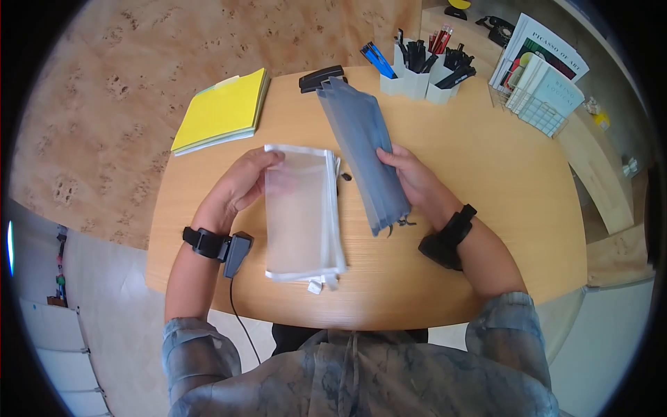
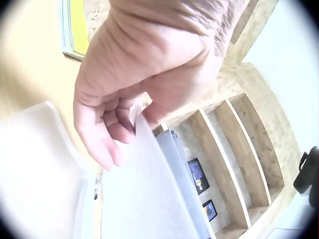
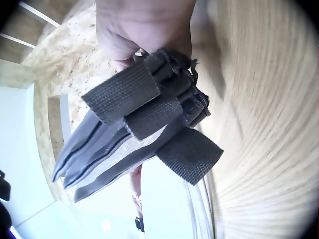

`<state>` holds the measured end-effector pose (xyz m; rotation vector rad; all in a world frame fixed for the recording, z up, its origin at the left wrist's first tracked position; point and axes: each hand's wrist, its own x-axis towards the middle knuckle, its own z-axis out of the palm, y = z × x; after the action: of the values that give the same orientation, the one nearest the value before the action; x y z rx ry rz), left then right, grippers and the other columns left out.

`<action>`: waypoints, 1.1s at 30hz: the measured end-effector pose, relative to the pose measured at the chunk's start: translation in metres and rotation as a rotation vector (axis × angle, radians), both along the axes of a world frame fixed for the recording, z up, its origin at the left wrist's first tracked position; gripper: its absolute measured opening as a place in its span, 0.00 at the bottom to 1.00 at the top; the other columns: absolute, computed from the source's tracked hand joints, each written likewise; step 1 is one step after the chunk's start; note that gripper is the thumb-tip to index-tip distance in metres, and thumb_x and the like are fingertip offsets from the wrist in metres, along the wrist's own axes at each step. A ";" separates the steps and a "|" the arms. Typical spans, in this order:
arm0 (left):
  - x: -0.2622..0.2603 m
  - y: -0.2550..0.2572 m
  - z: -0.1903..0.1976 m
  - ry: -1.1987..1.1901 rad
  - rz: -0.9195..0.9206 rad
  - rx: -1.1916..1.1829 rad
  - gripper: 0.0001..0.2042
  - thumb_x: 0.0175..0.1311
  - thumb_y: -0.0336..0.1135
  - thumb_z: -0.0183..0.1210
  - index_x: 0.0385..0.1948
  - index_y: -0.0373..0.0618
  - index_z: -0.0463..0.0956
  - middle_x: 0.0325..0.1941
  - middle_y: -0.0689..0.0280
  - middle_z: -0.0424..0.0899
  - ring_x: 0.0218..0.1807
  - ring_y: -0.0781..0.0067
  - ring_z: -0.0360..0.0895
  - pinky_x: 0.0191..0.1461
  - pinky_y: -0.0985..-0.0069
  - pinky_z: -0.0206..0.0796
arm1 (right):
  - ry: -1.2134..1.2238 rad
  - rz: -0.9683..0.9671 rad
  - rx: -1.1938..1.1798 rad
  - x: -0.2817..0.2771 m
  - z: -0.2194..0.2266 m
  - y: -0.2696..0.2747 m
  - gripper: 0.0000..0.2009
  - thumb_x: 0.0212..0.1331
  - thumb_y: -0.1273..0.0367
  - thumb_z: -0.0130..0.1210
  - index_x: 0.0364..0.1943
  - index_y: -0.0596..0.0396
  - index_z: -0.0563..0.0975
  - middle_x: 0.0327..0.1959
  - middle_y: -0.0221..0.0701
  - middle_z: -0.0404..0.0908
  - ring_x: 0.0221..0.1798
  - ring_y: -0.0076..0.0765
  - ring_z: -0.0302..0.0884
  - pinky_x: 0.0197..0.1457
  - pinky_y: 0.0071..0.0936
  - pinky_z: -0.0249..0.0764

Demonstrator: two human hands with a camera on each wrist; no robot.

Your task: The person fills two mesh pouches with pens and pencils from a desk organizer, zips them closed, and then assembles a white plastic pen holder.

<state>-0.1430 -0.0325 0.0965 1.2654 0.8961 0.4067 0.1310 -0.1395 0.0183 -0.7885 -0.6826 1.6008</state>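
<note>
My left hand (image 1: 246, 177) pinches the upper left edge of a translucent white pouch (image 1: 297, 222), thumb on top. White edging and small white tabs show at the pouch's lower end, and further layers show along its right side. In the left wrist view, the raised white sheet (image 2: 144, 194) hangs from my fingers, with another white pouch (image 2: 40, 164) on the table. My right hand (image 1: 408, 174) grips a bundle of grey-blue pouches (image 1: 365, 153) by its right side, tilted above the table. Several black webbing tabs (image 3: 144, 114) stick out of its near end.
Behind the pouches lies a black stapler-like object (image 1: 322, 78). A yellow folder (image 1: 222, 108) tops a paper stack at the far left. White pen holders (image 1: 417, 83) stand at the back, and a wire rack (image 1: 538, 115) holds books. A small black piece (image 1: 346, 176) lies mid-table.
</note>
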 end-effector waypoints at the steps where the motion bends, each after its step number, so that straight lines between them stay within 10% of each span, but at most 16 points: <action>1: 0.007 -0.003 0.007 -0.014 0.046 0.008 0.09 0.65 0.31 0.47 0.39 0.34 0.69 0.35 0.60 0.78 0.30 0.71 0.78 0.37 0.73 0.75 | 0.002 0.009 0.008 0.000 0.001 0.000 0.18 0.64 0.66 0.51 0.55 0.60 0.68 0.49 0.34 0.76 0.50 0.31 0.75 0.56 0.32 0.72; 24: 0.099 0.012 0.027 0.078 -0.022 0.341 0.19 0.68 0.39 0.35 0.47 0.35 0.69 0.45 0.56 0.76 0.38 0.64 0.79 0.38 0.70 0.73 | 0.181 0.157 0.062 -0.002 0.000 -0.002 0.21 0.65 0.68 0.49 0.59 0.60 0.63 0.55 0.34 0.71 0.57 0.32 0.70 0.61 0.33 0.67; 33: 0.105 0.003 0.030 0.148 0.032 0.483 0.25 0.67 0.52 0.41 0.44 0.34 0.72 0.32 0.57 0.78 0.34 0.63 0.79 0.35 0.71 0.71 | 0.129 0.116 0.071 -0.006 -0.006 0.002 0.21 0.64 0.69 0.49 0.60 0.59 0.62 0.56 0.35 0.69 0.59 0.33 0.68 0.63 0.34 0.66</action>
<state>-0.0383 -0.0292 0.1269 1.7422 0.9777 0.5833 0.1247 -0.1373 0.0125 -0.5977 -0.6987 1.7071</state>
